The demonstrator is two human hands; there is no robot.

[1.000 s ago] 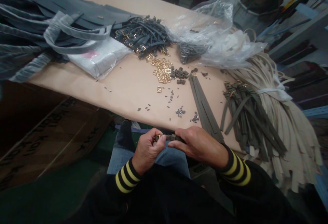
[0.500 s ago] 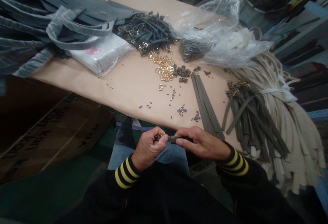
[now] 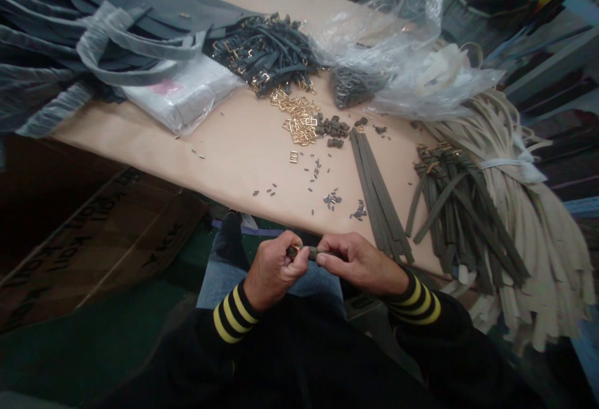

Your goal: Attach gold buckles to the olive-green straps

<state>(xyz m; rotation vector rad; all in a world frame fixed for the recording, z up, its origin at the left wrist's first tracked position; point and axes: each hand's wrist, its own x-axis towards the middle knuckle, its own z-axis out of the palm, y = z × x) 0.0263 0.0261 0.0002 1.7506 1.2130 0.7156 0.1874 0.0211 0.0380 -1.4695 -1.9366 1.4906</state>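
Both hands work close together over the lap. The left hand (image 3: pixel 271 266) curls shut around the gold-coloured buckle (image 3: pixel 294 251) at one end of a short olive-grey leather strap (image 3: pixel 318 253), its thumb pressed over the metal. The right hand (image 3: pixel 360 263) pinches the strap a little farther along between thumb and bent fingers, leaving the free end just past its grip. Exactly how the strap passes through the buckle is hidden by the fingers. The strap is held in the air, above the denim-covered knees (image 3: pixel 313 287) and just short of the edge of the paper-covered desk (image 3: pixel 224 159).

The step in hand looks like close finger work at the buckle end, and the next move calls for a steady pinch on both sides of it.

Nearest the right hand lies a row of flat olive straps (image 3: pixel 377 193), with a looser pile of buckled straps (image 3: pixel 461 209) beyond. Ahead on the desk are scattered gold buckles (image 3: pixel 299 122), small dark keepers (image 3: pixel 333 128), and a heap of dark finished straps (image 3: pixel 264 53).
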